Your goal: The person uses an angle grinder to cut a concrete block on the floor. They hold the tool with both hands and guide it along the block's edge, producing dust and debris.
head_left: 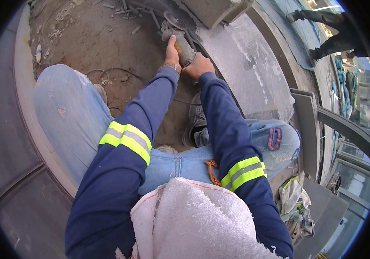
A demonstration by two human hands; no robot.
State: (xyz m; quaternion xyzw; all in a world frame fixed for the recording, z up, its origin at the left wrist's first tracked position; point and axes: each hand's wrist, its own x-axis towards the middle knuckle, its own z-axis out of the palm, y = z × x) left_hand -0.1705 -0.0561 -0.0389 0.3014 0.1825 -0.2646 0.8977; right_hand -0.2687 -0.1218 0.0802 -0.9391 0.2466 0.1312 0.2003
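Both my hands are closed round an angle grinder (186, 52), held out in front of me beside the edge of a grey stone slab (254, 64). Farther forward, my left hand (171, 55) grips it near its head. My right hand (199, 67) wraps round the rear of its body. The grinder's round disc (173, 19) points away from me, close to the slab's far left edge; whether it touches the stone I cannot tell. A dark cable (128, 71) runs over the dirt near my wrists.
Bare dirt ground (103, 39) lies ahead, with thin offcut strips (128, 11) at the far side. A concrete block (213, 11) stands beyond the slab. Another person's legs (327, 39) are at the far right. A white cable connector (39, 54) lies left; crumpled sacks (295, 203) lie right.
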